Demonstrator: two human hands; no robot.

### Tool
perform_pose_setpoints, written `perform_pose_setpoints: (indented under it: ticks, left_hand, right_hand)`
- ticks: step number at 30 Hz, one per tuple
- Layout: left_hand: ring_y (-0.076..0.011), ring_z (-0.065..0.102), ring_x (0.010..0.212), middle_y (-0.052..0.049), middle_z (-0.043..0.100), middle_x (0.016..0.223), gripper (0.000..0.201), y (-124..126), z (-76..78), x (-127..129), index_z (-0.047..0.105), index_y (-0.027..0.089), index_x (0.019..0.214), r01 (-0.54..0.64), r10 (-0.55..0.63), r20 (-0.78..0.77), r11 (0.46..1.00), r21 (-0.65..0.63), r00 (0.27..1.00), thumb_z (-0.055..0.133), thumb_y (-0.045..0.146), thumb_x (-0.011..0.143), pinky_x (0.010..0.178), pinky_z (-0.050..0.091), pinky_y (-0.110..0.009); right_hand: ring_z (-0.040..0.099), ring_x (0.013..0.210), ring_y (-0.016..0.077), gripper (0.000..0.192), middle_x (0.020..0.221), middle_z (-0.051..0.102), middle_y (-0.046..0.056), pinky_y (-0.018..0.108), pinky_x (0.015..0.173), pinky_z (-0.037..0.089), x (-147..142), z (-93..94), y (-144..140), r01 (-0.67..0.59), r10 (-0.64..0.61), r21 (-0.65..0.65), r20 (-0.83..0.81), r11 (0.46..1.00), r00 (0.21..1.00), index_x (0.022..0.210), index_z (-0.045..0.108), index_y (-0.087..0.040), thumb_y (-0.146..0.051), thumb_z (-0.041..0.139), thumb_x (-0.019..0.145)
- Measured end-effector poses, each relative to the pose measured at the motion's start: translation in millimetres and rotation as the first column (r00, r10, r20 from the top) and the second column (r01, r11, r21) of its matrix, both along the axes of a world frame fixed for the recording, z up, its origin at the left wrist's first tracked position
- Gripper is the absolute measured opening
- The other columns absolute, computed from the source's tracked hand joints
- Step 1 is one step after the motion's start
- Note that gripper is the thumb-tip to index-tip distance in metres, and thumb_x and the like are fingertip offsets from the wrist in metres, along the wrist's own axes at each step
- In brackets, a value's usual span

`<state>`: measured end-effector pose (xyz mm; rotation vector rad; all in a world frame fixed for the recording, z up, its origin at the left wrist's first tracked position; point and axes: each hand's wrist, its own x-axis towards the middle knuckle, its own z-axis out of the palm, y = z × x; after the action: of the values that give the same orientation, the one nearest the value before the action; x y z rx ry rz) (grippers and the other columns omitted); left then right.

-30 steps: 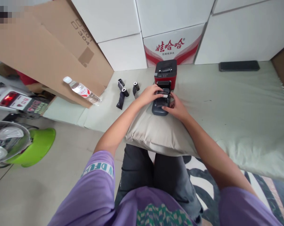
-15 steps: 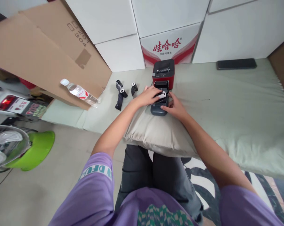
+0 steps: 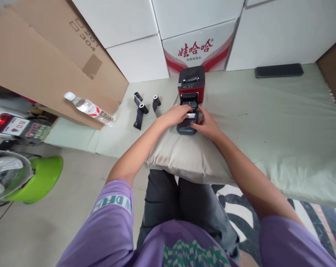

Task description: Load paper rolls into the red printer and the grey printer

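On the pillow's far edge, left hand (image 3: 175, 114) and right hand (image 3: 207, 122) pinch a small white paper roll (image 3: 191, 116) over the open red printer (image 3: 190, 89); light, crushable, likely best held by its 2 ends.

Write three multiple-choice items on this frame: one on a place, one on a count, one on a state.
1. Where does the water bottle lie?
A. against the cardboard sheet
B. on the pillow
C. beside the phone

2. How many black rolls lie left of the printer?
A. one
B. three
C. five

3. How is the printer's front?
A. shut
B. folded open, with both hands at it
C. taken off

Answers: 1 A, the bottle rests on the cardboard at left. 2 B, three rolls lie on the mat. 3 B, the flap is down under the left hand and right hand, with a white roll between them.
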<state>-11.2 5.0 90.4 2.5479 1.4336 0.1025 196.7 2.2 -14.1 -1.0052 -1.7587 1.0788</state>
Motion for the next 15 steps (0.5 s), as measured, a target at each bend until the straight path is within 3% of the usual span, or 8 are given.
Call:
perform_pose_setpoints:
  ticks: [6, 10, 12, 15]
  left_hand:
    - [-0.0328, 0.064, 0.134, -0.012, 0.074, 0.141, 0.036, -3, 2.0, 2, 0.078, 0.023, 0.13, -0.039, 0.038, 0.024, 0.999, 0.007, 0.999, 0.065, 0.017, 0.097, 0.115, 0.042, -0.05]
    - [-0.0403, 0.054, 0.138, -0.014, 0.069, 0.137, 0.018, 7, -3.4, -1, 0.088, 0.025, 0.104, -0.14, 0.138, 0.03, 0.987, 0.074, 0.99, 0.079, 0.034, 0.092, 0.116, 0.04, -0.057]
    - [-0.0384, 0.057, 0.133, -0.012, 0.072, 0.127, 0.024, 13, -3.9, -6, 0.087, 0.024, 0.096, -0.142, 0.141, 0.051, 0.99, 0.011, 0.989, 0.074, 0.044, 0.096, 0.118, 0.041, -0.057]
    - [-0.0317, 0.062, 0.128, -0.009, 0.076, 0.125, 0.048, 7, 3.2, -17, 0.085, 0.025, 0.106, -0.127, 0.142, 0.154, 0.986, -0.106, 0.978, 0.049, 0.055, 0.109, 0.118, 0.044, -0.05]
  right_hand:
    - [0.07, 0.078, 0.0229, 0.115, 0.159, 0.06, 0.02, 0.054, 0.082, 0.068, -1, 3.0, 0, 0.018, -0.018, -0.012, 0.004, 1.0, 1.0, 0.166, 0.045, -0.028, -0.065, 0.091, 0.068]
    - [0.073, 0.087, 0.0276, 0.121, 0.166, 0.052, 0.021, 0.056, 0.085, 0.067, -1, 0.4, 2, -0.006, 0.006, -0.053, 0.001, 0.999, 1.0, 0.169, 0.041, -0.028, -0.07, 0.09, 0.067]
    - [0.074, 0.092, 0.0295, 0.123, 0.167, 0.051, 0.021, 0.057, 0.088, 0.067, -1, -0.9, 3, -0.006, 0.006, -0.059, 0.007, 0.998, 1.0, 0.17, 0.04, -0.028, -0.072, 0.09, 0.067]
    - [0.075, 0.098, 0.0321, 0.123, 0.165, 0.053, 0.02, 0.058, 0.091, 0.067, -1, -1.8, 2, 0.0, 0.0, -0.054, -0.001, 0.999, 1.0, 0.17, 0.04, -0.029, -0.073, 0.091, 0.067]
